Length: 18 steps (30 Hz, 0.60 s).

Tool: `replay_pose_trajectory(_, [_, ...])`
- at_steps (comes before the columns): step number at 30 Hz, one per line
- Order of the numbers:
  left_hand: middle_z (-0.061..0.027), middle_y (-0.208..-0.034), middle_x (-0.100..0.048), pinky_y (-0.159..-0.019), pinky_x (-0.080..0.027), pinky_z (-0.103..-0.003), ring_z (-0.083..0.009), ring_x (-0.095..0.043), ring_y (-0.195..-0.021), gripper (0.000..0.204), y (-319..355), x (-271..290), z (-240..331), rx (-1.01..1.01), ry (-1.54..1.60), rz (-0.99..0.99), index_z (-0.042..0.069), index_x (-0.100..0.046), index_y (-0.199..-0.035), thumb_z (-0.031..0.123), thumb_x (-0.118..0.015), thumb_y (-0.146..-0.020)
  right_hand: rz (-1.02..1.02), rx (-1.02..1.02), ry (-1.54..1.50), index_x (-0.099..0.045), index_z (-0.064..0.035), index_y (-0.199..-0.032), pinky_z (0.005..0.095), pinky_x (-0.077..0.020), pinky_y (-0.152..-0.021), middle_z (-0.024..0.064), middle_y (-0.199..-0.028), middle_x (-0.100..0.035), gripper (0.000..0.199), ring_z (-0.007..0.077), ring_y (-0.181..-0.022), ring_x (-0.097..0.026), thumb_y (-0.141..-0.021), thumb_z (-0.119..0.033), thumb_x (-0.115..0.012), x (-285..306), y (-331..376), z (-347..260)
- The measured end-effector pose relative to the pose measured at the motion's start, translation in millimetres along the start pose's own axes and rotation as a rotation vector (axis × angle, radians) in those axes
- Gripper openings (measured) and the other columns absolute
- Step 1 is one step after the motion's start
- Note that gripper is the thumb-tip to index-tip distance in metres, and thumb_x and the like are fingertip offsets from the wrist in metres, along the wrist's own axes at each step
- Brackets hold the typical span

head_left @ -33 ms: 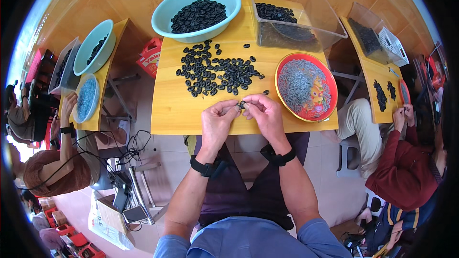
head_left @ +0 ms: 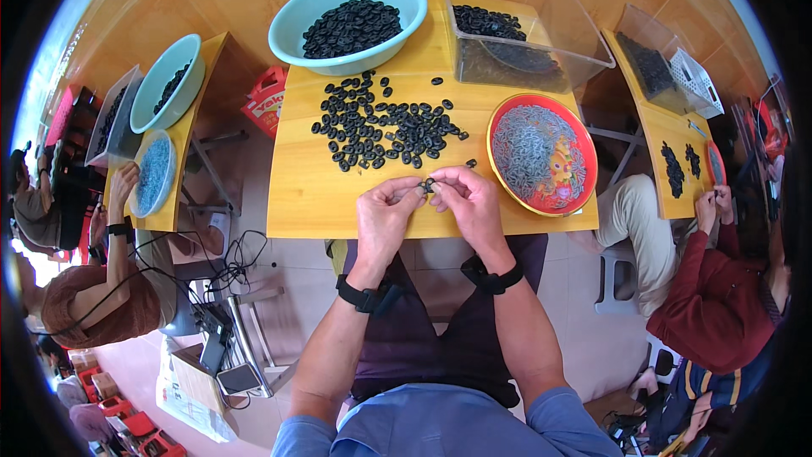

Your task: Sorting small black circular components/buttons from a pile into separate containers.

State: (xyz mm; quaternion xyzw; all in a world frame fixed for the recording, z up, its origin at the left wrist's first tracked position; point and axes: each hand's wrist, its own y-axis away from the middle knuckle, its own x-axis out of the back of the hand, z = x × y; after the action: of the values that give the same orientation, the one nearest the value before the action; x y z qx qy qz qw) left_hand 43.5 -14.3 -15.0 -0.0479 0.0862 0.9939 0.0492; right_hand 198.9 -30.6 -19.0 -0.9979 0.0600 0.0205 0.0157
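Pinching one small black piece (head_left: 429, 185) between my left hand (head_left: 385, 218) and right hand (head_left: 474, 207), fingertips pressed together over the wooden table (head_left: 313, 195); loose black pieces (head_left: 381, 131) lay beyond, red plate (head_left: 542, 154) right, teal bowl (head_left: 348, 21) farthest.

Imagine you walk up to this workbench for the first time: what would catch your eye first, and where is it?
Probably the two hands meeting at the table's near edge, the left hand and right hand pinching one small black piece between their fingertips. Just beyond lies a scattered heap of black pieces on the yellow wooden table. To the right sits a bright red plate of grey bits, with a full teal basin at the far edge.
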Motion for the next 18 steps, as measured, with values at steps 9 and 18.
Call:
replay_pose_trajectory(9, [-0.0109,-0.091,-0.074,-0.072,-0.053,-0.021,-0.0105,-0.069,-0.081,0.023,0.4,-0.6,2.3,0.041,0.060,0.015,-0.010,-0.070,-0.109,0.004,-0.069,-0.091,-0.026,-0.031,-0.025,-0.067,0.0043,-0.104,0.0237,-0.0546,-0.062,0.0065,-0.085,-0.070,0.012,0.0106,-0.072,-0.068,-0.094,0.000,-0.062,1.2,0.5,0.7])
replay_pose_trajectory(18, [-0.0082,-0.087,-0.073,-0.068,-0.051,-0.020,-0.0086,-0.066,-0.077,0.021,-1.9,0.2,-0.6,0.047,0.054,0.004,-0.009,-0.070,-0.107,0.004,-0.070,-0.090,-0.024,-0.026,-0.046,-0.066,0.0045,-0.103,0.0245,-0.0546,-0.063,0.0070,-0.084,-0.069,0.011,0.0110,-0.071,-0.067,-0.094,0.000,-0.062,0.9,0.2,0.6])
